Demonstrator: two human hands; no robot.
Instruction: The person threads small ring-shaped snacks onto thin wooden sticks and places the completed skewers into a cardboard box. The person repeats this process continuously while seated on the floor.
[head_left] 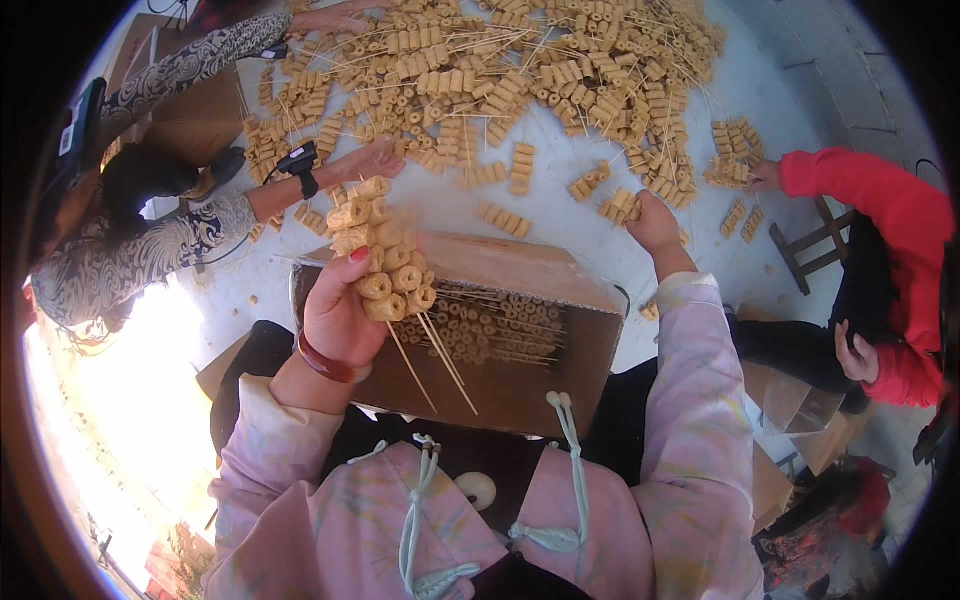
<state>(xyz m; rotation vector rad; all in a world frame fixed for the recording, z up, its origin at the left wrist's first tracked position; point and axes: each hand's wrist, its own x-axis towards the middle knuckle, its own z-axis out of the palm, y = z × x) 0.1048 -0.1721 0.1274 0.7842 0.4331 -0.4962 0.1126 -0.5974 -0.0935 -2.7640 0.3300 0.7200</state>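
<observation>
My left hand (338, 318) is closed around a bundle of skewers (388, 270) threaded with tan, ring-shaped rolls. The bundle's bare stick ends point down toward me, over an open cardboard box (520, 262). Inside the box lie rows of similar skewers (490, 325). My right hand (655, 225) reaches past the box's far right corner to the white surface. Its fingers close on a skewer of rolls (618, 206) at the near edge of a large heap of skewers (560, 75). My fingertips there are partly hidden.
At left, a co-worker's patterned sleeves (205, 235) reach in, one hand (375, 160) near my bundle. On the right, a person in red (870, 200) touches skewers (735, 145) beside a stool (815, 245). A few loose skewers (503, 219) lie just beyond the box.
</observation>
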